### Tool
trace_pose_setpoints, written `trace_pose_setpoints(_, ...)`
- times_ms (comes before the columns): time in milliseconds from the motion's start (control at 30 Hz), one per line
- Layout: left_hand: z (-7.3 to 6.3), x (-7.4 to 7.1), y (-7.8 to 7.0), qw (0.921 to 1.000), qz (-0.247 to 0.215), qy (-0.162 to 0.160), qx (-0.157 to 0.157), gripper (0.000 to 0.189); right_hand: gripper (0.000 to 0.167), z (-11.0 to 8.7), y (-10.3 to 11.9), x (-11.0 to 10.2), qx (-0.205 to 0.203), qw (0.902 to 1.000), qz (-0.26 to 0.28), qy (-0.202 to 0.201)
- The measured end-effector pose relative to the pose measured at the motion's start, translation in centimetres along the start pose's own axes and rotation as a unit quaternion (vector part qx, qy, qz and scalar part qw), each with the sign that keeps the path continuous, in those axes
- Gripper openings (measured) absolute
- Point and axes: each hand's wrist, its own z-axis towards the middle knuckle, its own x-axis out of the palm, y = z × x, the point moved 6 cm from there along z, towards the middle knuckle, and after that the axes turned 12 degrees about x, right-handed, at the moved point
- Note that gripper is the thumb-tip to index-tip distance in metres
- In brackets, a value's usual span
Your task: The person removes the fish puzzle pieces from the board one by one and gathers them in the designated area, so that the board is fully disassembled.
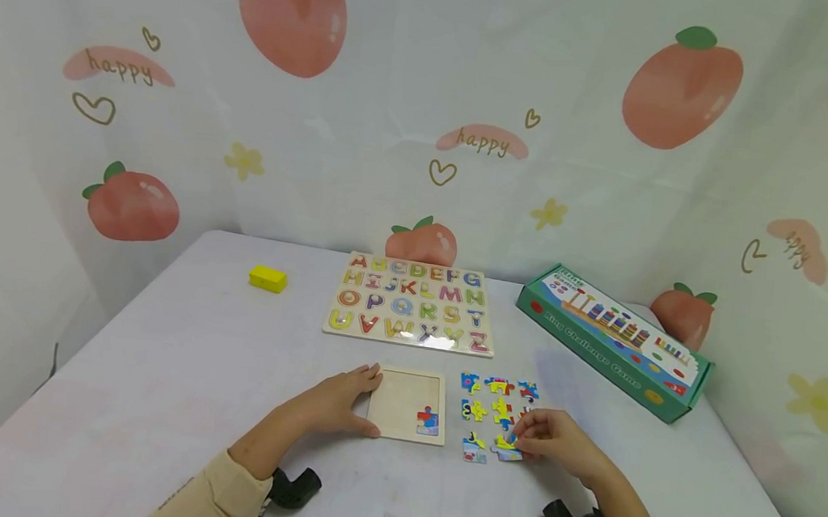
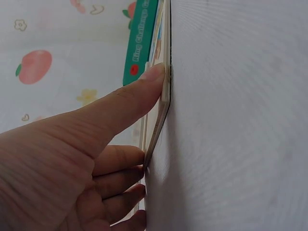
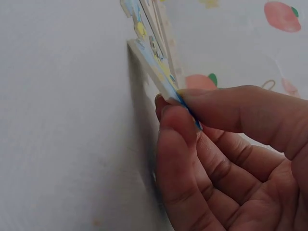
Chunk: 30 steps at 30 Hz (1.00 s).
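A square wooden puzzle tray (image 1: 399,399) lies on the table, with one red and blue puzzle piece (image 1: 427,420) in its lower right corner. My left hand (image 1: 333,402) grips the tray's left side, thumb at the near corner and fingers along the left edge. Right of the tray lie several loose jigsaw pieces (image 1: 475,410) in rows, mostly yellow, blue and red. My right hand (image 1: 563,445) pinches a blue and yellow puzzle piece (image 3: 159,72) between thumb and fingertips. In the right wrist view this piece is tilted, one edge raised from the table.
Behind the tray lies an alphabet board (image 1: 410,303) with colourful letters. A green Ring Challenge Game box (image 1: 615,343) stands at the back right. Toward the back left sits a yellow block (image 1: 268,279). A white fruit-print curtain (image 1: 364,149) hangs behind the white table (image 1: 157,368).
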Motion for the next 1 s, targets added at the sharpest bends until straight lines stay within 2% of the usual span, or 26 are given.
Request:
trace_pose_setpoints(267, -0.09, -0.15, -0.1, 1.0, -0.003, -0.006, -0.005, 0.086, 0.03, -0.01, 0.06, 0.19, -0.004, 0.9997, -0.025, -0.005)
trace_pose_setpoints(700, -0.17, -0.03, -0.07, 1.0, -0.001, -0.003, -0.003, 0.086, 0.03, -0.01, 0.1, 0.46, -0.01, 0.9997, -0.021, 0.003)
trace_pose_setpoints(1000, -0.27, -0.09, -0.38, 0.9999, -0.006, -0.007, -0.004, 0.085, 0.026, -0.2, 0.58, 0.68, -0.036, 0.9972, -0.065, -0.013)
